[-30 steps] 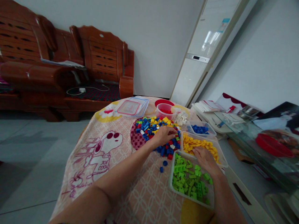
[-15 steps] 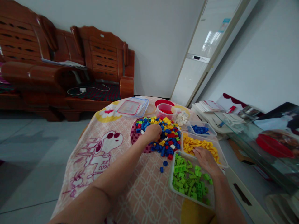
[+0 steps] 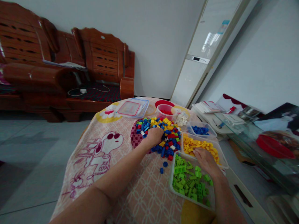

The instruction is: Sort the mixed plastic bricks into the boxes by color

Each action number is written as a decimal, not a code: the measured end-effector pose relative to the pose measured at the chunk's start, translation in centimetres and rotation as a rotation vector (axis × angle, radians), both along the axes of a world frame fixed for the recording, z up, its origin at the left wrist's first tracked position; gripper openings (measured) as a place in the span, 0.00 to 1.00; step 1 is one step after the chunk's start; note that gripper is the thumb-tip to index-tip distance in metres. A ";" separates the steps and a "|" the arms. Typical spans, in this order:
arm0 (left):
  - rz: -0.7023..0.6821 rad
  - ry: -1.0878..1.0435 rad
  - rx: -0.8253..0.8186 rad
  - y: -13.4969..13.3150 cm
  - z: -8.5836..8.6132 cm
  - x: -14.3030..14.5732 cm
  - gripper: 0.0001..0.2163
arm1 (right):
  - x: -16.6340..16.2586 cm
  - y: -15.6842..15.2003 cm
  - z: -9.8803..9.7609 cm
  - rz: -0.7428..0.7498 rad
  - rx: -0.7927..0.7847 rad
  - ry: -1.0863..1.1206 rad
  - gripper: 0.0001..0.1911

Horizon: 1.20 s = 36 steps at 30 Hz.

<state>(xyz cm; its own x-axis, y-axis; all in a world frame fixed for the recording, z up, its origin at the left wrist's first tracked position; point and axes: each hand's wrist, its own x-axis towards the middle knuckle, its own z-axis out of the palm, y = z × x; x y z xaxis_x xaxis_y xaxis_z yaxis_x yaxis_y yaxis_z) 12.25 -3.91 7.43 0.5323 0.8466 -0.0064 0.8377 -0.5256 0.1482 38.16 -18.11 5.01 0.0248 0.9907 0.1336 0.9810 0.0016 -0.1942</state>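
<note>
A heap of mixed toy building bricks (image 3: pixel 168 146), red, blue, yellow, white and green, lies in the middle of the table. My left hand (image 3: pixel 155 137) reaches into it with curled fingers; the fingertips, and whatever they may pinch, are hidden. Over the near edge of a clear box (image 3: pixel 223 152) of yellow bricks (image 3: pixel 198 143) rests my right hand (image 3: pixel 206 159), its fingers stretched out leftward. Its wrist passes above the right side of another clear box (image 3: pixel 172 180), which contains green bricks (image 3: pixel 190 182).
Blue bricks (image 3: pixel 200 130) fill a small box behind the yellow ones. A round tub (image 3: pixel 166 115) contains red bricks, beside white pieces (image 3: pixel 181 119). Box lids (image 3: pixel 129 108) lie at the back left. Two loose blue pieces (image 3: pixel 163 167) sit before the heap. A glass table (image 3: pixel 243 140) stands right.
My left hand has shifted slightly right and nearer to me within the heap. The right hand stays in place.
</note>
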 end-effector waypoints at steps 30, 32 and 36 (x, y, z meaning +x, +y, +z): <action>-0.242 -0.594 -0.121 -1.2 0.2 1.7 0.05 | -0.3 0.1 0.5 -0.005 -0.055 0.047 0.20; -0.299 -0.701 -0.215 -2.3 0.0 2.7 0.05 | -0.2 0.1 0.5 -0.001 -0.051 0.046 0.21; -0.371 -0.849 -0.330 -4.2 -1.0 4.5 0.09 | -0.1 0.2 0.2 0.005 -0.044 0.044 0.21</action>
